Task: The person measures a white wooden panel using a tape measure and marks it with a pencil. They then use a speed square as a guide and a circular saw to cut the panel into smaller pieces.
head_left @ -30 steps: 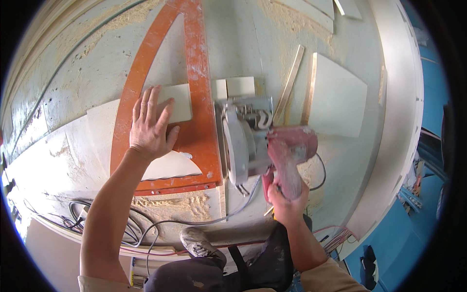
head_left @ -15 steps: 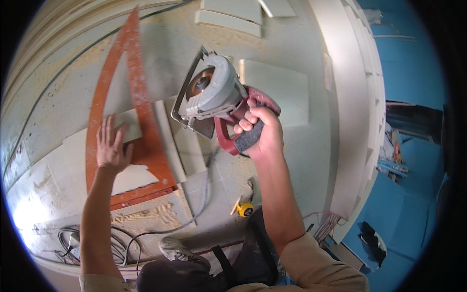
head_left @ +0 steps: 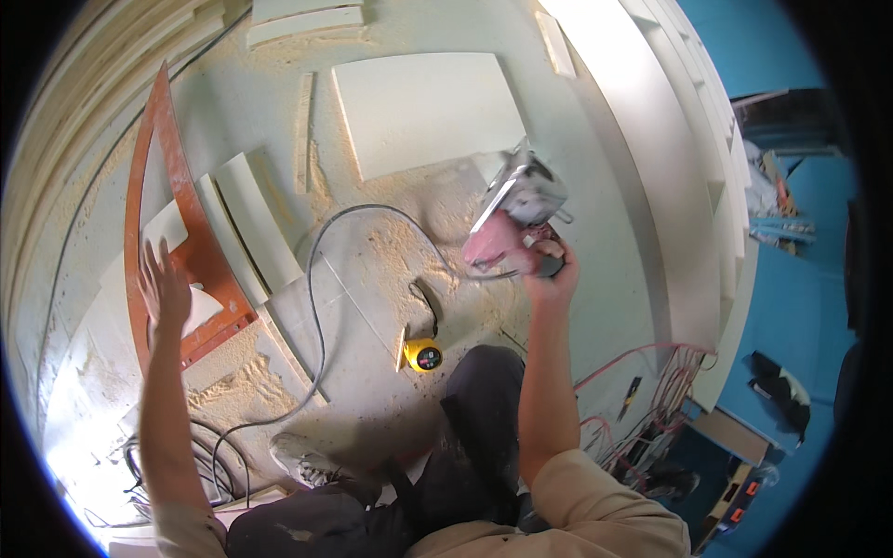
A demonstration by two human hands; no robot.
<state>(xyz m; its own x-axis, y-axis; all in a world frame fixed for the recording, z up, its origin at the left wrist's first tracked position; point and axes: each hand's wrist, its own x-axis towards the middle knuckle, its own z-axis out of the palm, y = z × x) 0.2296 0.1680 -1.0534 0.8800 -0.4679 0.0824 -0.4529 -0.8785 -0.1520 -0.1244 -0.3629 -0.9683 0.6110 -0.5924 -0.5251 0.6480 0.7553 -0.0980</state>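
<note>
My right hand grips the handle of a circular saw, which is held up off the floor and blurred by motion. Its grey metal guard and base point away from me, and a cord trails from its red body. On the left, my left hand lies with fingers spread on an orange-red triangular frame. That frame rests over pale board pieces, which show through its openings. A large pale board with a curved edge lies flat beyond the saw.
A yellow tape measure and a carpenter's pencil lie before my knees. Sawdust covers patches of floor. Narrow board strips sit beside the frame. A long white panel runs along the right, near red hoses.
The saw has moved right, turned over and away from the frame in my right hand. My left hand stays on the frame. The view has shifted, showing more floor and the whole large board.
</note>
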